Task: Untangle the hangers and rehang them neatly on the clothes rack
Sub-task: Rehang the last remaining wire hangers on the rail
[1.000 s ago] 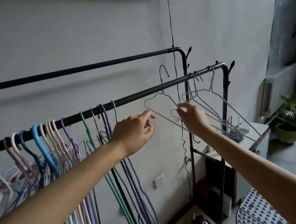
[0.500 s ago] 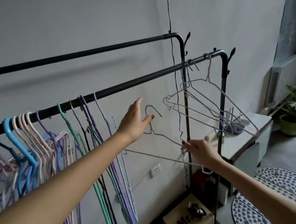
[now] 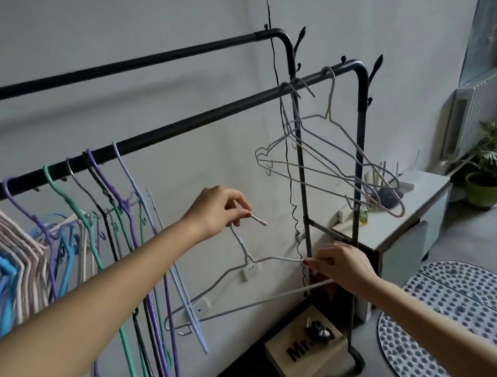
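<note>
Right, closest in, the right hand [image 3: 346, 265] pinches the shoulder end of a pale wire hanger [image 3: 251, 283], fingers curled round the wire beside the rack's near upright. Up and to the left, the left hand [image 3: 216, 211] pinches that same hanger's hook, its tan tip poking out past the fingertips. So the hanger hangs in the air between both hands, below the front rail [image 3: 174, 133] and touching no bar, its long bottom wire slanting down to the left. Beneath it, a wooden box [image 3: 304, 354] lettered "Mr." sits on the floor, with a spotted round mat [image 3: 457, 323] just to its right. Further back on the rail, a crowd of coloured hangers [image 3: 61, 226] bunches at the left: pink, blue, purple, green, black. Over at the rail's right end, three pale wire hangers [image 3: 326, 152] dangle, overlapping one another. Beyond, the rear rail [image 3: 121, 65] runs along the grey wall, and a potted plant [image 3: 488, 172] stands far right.
</note>
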